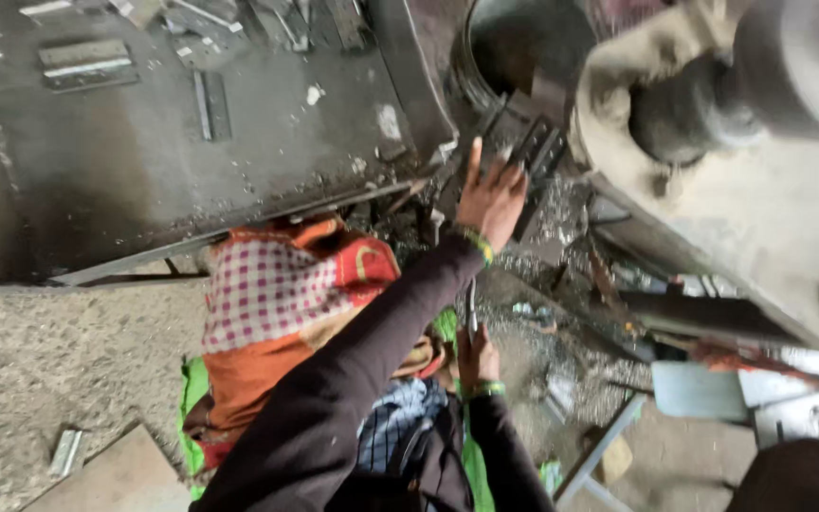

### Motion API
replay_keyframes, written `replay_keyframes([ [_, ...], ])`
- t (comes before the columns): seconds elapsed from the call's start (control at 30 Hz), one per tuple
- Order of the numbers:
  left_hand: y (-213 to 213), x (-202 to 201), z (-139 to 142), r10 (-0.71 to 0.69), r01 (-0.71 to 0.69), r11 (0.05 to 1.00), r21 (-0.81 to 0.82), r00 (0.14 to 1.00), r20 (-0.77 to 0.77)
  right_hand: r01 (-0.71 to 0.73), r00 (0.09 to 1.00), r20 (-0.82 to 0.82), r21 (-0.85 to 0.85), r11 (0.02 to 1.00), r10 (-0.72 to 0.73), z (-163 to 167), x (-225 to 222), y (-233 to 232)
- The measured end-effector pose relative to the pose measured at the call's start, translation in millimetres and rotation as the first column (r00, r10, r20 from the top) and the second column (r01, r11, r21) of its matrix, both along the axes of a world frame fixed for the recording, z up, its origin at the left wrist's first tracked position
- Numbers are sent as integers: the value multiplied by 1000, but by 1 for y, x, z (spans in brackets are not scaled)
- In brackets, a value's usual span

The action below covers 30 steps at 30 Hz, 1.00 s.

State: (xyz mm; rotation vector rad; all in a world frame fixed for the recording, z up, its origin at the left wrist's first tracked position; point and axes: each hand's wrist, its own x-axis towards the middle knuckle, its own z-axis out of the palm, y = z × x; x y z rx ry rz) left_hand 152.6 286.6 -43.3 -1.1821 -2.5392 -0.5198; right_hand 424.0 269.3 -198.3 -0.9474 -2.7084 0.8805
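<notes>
My left hand (490, 197), on a dark-sleeved arm with a green wristband, reaches up and lies with its fingers spread on a stack of dark metal pieces (535, 142) beside the machine. It does not grip them. My right hand (476, 356), also with a green band, is lower and closer to my body. Its fingers are closed around a thin shiny metal strip (471, 308) that points upward toward the left wrist.
A dark steel worktable (144, 152) with flat metal strips (87, 64) fills the upper left. A large pale machine with a round wheel (789, 66) stands on the right. Between them are a round drum (523, 43), an orange and checked cloth bundle (277, 303) and metal scrap (561, 322).
</notes>
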Motion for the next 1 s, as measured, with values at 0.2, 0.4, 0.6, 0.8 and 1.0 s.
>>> replay_keyframes([
  [0.2,-27,3,10,-139,156,962,-227,986,87,36,953,304,-124,992,4,57,-16,21],
  [0.4,-18,12,28,-16,71,953,-296,983,184,-30,984,174,-45,999,38,76,-7,23],
  [0.6,-124,7,27,-252,237,962,134,962,106,-86,972,228,92,992,63,55,-10,28],
  [0.8,-251,-95,25,203,-236,971,46,906,371,-50,958,280,-41,998,59,52,-18,36],
  [1.0,-345,-199,13,728,-721,686,-95,679,97,-32,937,348,-33,999,42,56,-26,35],
])
